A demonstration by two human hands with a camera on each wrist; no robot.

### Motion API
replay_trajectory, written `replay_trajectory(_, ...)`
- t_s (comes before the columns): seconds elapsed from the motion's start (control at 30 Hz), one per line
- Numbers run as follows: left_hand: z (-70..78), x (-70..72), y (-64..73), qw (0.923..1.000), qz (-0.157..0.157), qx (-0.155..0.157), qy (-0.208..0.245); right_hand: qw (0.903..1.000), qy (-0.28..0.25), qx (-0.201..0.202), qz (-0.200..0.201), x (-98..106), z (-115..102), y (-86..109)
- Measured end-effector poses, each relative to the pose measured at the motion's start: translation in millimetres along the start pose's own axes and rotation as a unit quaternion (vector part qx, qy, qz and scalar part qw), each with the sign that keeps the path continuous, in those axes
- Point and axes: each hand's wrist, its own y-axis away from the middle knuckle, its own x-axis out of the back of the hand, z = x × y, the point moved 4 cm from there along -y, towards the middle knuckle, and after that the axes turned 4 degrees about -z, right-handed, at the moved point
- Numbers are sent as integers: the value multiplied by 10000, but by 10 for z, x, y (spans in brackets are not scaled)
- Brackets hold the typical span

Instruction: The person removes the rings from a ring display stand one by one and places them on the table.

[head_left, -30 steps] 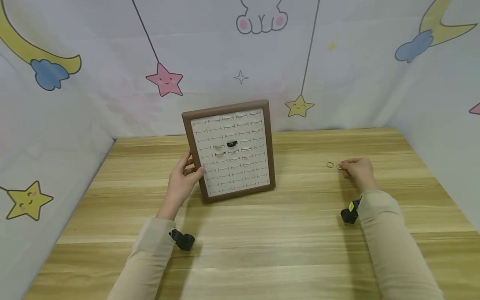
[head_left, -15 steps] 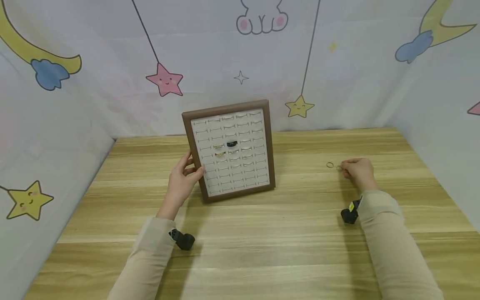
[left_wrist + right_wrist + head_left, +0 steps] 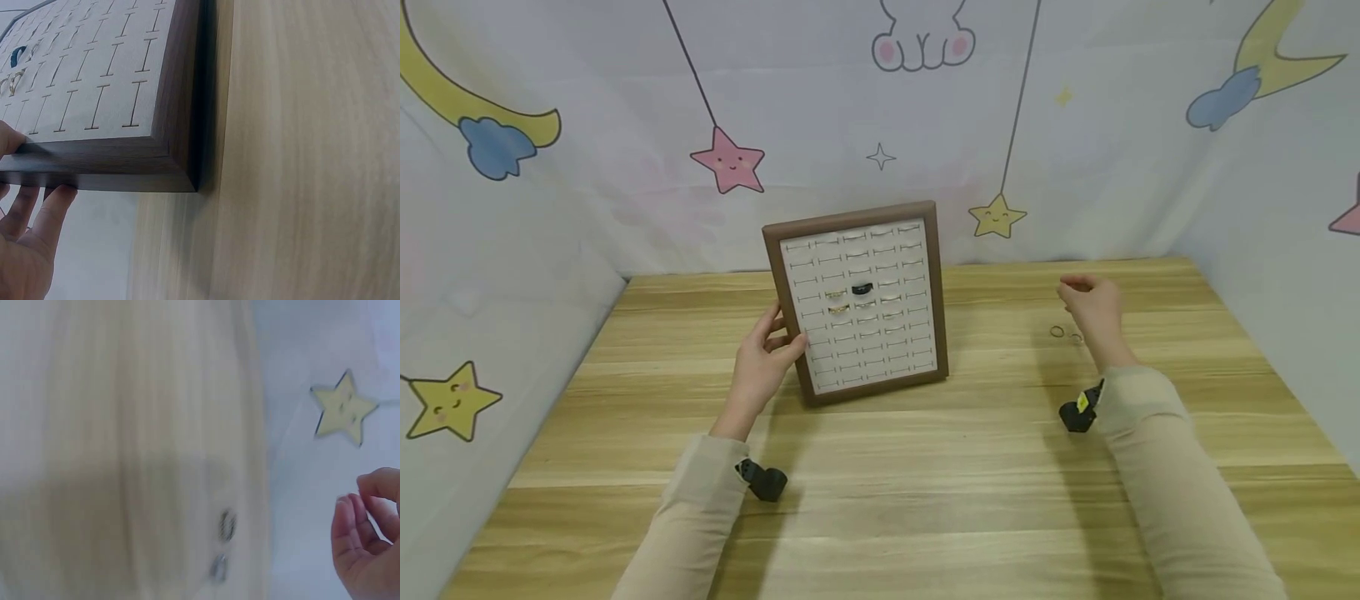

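My left hand grips the left edge of a brown-framed ring display board, thumb on the front and fingers behind. The board stands tilted back, its pale face lined with rows of slots. A black ring and several gold and silver rings, such as a gold ring, sit in the middle slots. At right, my right hand is raised above the table with thumb and fingertips close together. Whether something small is between them cannot be made out. Two rings lie below it, a thin ring and a silvery ring.
The wood-grain table reaches back to a white cloth backdrop printed with stars, moons and clouds. More cloth hangs at both sides. A small black camera sits on each wrist, below the beige sleeves.
My right hand has lifted from beside the two rings and moved up and slightly left. Both rings still lie on the table. My left hand and the board have stayed put.
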Motion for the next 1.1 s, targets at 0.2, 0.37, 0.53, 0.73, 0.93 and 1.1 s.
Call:
replay_trajectory(0.2, -2, -2, -6, 10000, 2, 0, -27, 9902, -44, 1357, 316, -278, -607, 168)
replay_trajectory(0.37, -2, 1, 1, 10000, -23, -14, -41, 9644, -39, 2639, 162, -593, -1090, 429)
replay_trajectory(0.53, 1, 7, 2, 10000, -34, -33, -77, 9353, 282, 3519, -237, -905, -1416, 693)
replay_trajectory(0.73, 7, 11, -1, 9999, -37, -59, -122, 9087, 992, 4016, -566, -1203, -1578, 873)
replay_trajectory(0.93, 6, 15, 2, 9999, -40, -82, -139, 9137, 1322, 3691, -1068, -1411, -1614, 913)
replay_trajectory(1.1, 6, 11, -3, 9998, -59, -104, -138, 9152, 1332, 3623, -1158, -1519, -1613, 911)
